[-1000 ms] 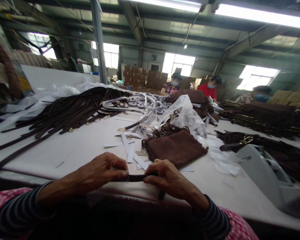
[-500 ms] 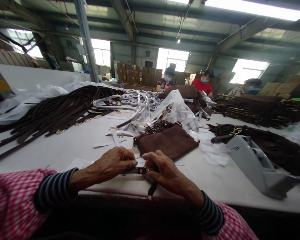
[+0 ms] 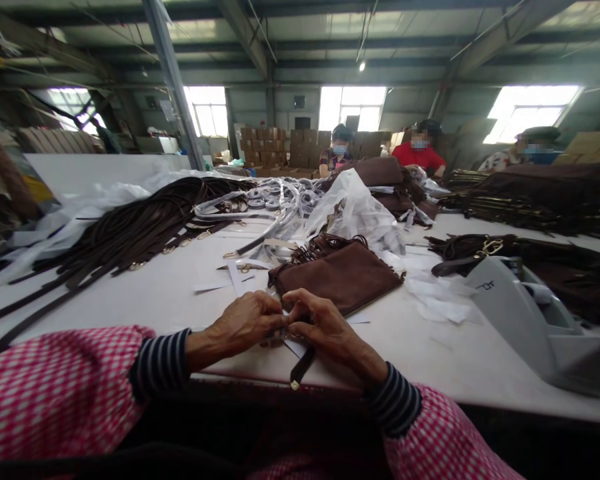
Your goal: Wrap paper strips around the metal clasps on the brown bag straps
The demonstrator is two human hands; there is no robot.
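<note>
One sure pinch, lol | my right hand [image 3: 331, 331] on the dark strap [image 3: 303, 365], lower centre, loose end hanging just below, slanting down-left | left hand [image 3: 243, 328] farther off, can't tell its grip

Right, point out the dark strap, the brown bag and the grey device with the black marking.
Dark strap [image 3: 303, 364]: head view, on its loose length near the end.
Brown bag [image 3: 339, 273]: head view, middle of its flat side.
Grey device [image 3: 520, 327]: head view, on its side panel.

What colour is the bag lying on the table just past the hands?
The bag is brown; it shows best in the head view.
</note>
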